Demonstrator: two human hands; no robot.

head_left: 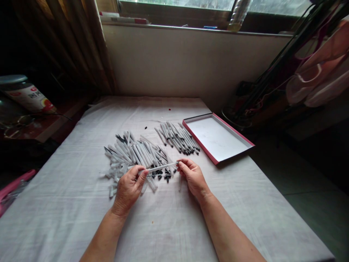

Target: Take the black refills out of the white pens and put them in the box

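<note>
A clear pen barrel (160, 167) is held level between both hands just above the table. My left hand (128, 189) pinches its left end with thumb and fingers closed. My right hand (192, 175) pinches the right end. Right behind them lies a loose heap of clear pen barrels (133, 153), with small black caps (160, 175) scattered under the held barrel. A tidier row of pens with black tips (177, 137) lies farther back to the right.
A white cloth (81, 203) covers the table. A shallow red-edged box lid (218, 136) lies at the right edge. On the left stand a jar (25, 94) and glasses (16, 125); clothes and rods (313, 65) hang at right.
</note>
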